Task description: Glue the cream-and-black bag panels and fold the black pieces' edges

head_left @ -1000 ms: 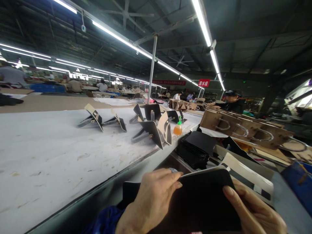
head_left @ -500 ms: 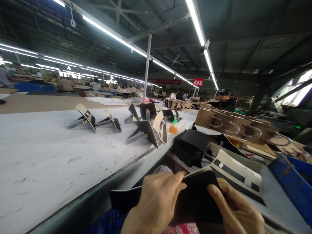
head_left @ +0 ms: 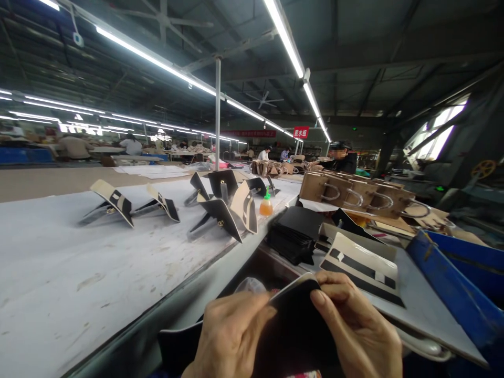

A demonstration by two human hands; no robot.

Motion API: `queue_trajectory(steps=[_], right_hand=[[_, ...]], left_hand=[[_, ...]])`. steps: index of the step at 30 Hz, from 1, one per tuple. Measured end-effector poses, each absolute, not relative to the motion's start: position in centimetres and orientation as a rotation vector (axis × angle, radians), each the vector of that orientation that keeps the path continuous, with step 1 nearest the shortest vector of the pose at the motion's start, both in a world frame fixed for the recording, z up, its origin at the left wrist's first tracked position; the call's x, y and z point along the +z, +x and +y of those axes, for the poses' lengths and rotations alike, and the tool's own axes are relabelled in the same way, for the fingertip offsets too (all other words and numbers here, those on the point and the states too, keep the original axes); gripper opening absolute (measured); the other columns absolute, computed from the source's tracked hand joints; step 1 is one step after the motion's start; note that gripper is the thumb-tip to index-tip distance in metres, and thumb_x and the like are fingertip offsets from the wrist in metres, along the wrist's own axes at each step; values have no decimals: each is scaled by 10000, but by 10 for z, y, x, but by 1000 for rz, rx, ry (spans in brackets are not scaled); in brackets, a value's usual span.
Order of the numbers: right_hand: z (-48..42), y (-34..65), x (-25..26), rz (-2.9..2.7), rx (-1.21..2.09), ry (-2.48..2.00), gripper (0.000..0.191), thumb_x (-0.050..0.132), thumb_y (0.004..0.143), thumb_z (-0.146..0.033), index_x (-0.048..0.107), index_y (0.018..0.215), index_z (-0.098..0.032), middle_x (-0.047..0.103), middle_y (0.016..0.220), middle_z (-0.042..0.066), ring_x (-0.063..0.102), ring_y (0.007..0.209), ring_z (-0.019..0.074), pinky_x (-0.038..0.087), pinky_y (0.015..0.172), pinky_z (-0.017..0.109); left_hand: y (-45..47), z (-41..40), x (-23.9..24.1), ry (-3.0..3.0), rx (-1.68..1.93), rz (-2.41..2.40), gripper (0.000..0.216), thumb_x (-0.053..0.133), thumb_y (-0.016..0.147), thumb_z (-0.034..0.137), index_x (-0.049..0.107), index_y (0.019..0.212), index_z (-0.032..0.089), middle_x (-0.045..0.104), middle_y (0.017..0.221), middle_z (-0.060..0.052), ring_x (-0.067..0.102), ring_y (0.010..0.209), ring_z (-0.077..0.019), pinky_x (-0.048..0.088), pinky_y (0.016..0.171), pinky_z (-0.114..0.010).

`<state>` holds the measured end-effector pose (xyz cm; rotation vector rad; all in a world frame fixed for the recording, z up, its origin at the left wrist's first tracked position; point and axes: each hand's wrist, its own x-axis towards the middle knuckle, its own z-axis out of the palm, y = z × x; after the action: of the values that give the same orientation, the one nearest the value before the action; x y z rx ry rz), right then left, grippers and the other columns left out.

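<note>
Both my hands hold a black leather piece (head_left: 293, 331) with a pale edge, low in the middle of the view. My left hand (head_left: 228, 336) lies over its left part, fingers curled against the face. My right hand (head_left: 354, 331) pinches its top right edge, thumb on the front and fingers behind. The piece stands nearly upright between the hands. Its lower part is hidden by my hands and the frame's bottom edge.
A long white conveyor table (head_left: 79, 262) runs at the left with several folded black and cream bag flaps (head_left: 220, 210) on it. An orange glue bottle (head_left: 266, 206), a stack of black pieces (head_left: 295, 233), a cream striped panel (head_left: 362, 265), a blue bin (head_left: 460, 268) and brown handled bags (head_left: 350, 194) lie ahead. Other people work far off.
The view has swung right and slightly down. My right hand has slid left along the piece's top edge, closer to my left hand. The left hand's fingers have curled lower.
</note>
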<state>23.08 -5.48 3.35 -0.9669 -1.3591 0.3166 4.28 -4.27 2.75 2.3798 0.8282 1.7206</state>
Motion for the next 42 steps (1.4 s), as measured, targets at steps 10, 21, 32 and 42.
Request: queue_trajectory(steps=[10, 21, 32, 42], right_hand=[[-60, 226, 34, -1259, 246, -987, 247, 767, 829, -386, 686, 659, -226, 687, 834, 48, 664, 751, 182, 534, 644, 230], [-57, 225, 33, -1360, 107, -920, 178, 717, 881, -284, 673, 714, -239, 684, 792, 16, 663, 721, 148, 528, 660, 198], [-57, 230, 27, -1420, 139, -902, 178, 673, 928, -268, 658, 754, -229, 689, 811, 5, 669, 714, 131, 520, 622, 173], [-72, 255, 32, -1589, -17, -895, 190, 598, 984, -283, 784, 1020, -298, 767, 1101, 15, 748, 972, 201, 586, 881, 225]], left_hand=[[39, -42, 18, 2402, 1683, 870, 148, 568, 948, 86, 662, 885, 181, 750, 725, -23, 715, 594, -136, 545, 586, -190], [63, -29, 40, 2429, 1701, 686, 231, 553, 988, 133, 701, 1160, 88, 768, 792, -68, 725, 670, -155, 589, 641, -217], [84, -34, 52, 2338, 1708, 660, 167, 532, 970, 94, 693, 932, 115, 615, 664, -12, 573, 561, -104, 461, 530, -183], [56, -11, 57, 1955, 1724, 685, 166, 549, 969, 94, 610, 855, 199, 539, 737, 45, 490, 688, -94, 377, 670, -191]])
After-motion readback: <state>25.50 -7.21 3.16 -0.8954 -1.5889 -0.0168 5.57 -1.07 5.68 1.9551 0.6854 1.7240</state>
